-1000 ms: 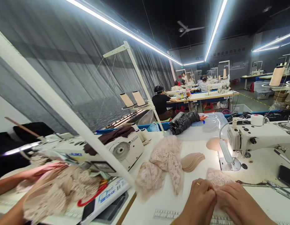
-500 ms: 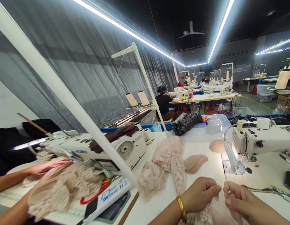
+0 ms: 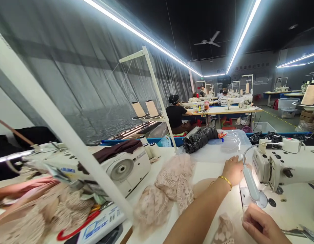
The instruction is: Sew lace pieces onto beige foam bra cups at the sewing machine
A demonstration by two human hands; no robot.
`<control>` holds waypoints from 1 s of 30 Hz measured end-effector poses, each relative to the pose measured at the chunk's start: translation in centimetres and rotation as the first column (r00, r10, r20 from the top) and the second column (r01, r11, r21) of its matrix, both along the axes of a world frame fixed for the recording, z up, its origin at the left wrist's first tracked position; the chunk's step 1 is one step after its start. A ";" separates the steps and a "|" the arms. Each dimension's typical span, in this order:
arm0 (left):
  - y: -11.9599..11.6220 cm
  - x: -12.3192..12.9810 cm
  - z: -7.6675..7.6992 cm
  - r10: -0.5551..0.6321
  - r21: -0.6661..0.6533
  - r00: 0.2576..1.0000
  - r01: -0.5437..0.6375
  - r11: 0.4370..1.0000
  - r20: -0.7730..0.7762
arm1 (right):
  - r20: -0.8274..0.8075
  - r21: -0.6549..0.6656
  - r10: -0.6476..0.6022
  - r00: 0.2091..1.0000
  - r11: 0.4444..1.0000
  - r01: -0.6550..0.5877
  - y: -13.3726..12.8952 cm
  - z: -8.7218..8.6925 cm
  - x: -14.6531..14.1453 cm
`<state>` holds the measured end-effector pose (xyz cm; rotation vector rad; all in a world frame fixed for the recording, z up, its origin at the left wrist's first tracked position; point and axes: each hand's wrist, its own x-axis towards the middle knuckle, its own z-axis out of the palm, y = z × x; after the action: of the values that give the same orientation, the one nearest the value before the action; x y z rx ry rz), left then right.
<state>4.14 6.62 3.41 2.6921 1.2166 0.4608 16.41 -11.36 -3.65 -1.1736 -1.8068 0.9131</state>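
My left hand [image 3: 233,171], with a gold bracelet at the wrist, reaches forward beside the sewing machine's lamp [image 3: 250,183]. Its fingertips bend down at the spot where a round beige piece lay; hand and lamp hide that piece, and I cannot tell whether it is gripped. Near the needle plate [image 3: 245,196], my right hand [image 3: 259,222] is closed with curled fingers; what they hold, if anything, is hidden. Beige lace fabric [image 3: 224,230] lies just left of it. A larger lace pile [image 3: 172,183] rests left of my forearm, which partly covers the stacked beige pads [image 3: 204,186].
My sewing machine [image 3: 291,169] stands right, metal snips [image 3: 308,234] at its front. A white thread-stand pole [image 3: 70,135] crosses the left, before a co-worker's machine [image 3: 128,166] and arms [image 3: 24,188]. A black plastic bundle [image 3: 200,139] sits on a clear lid [image 3: 230,142].
My left hand has left the lace near my right hand and moved forward to the round beige piece. My right hand has dropped slightly. The view has shifted a little.
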 end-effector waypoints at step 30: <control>-8.2 -10.9 6.5 0.250 -0.475 0.886 -0.039 0.879 0.390 | -0.154 -0.299 -0.066 0.986 0.954 0.017 -0.4 3.0 -0.1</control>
<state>-6.74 -1.55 9.90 1.9655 1.2110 0.6662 16.33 -11.80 -0.70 -1.2739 -1.5445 1.2504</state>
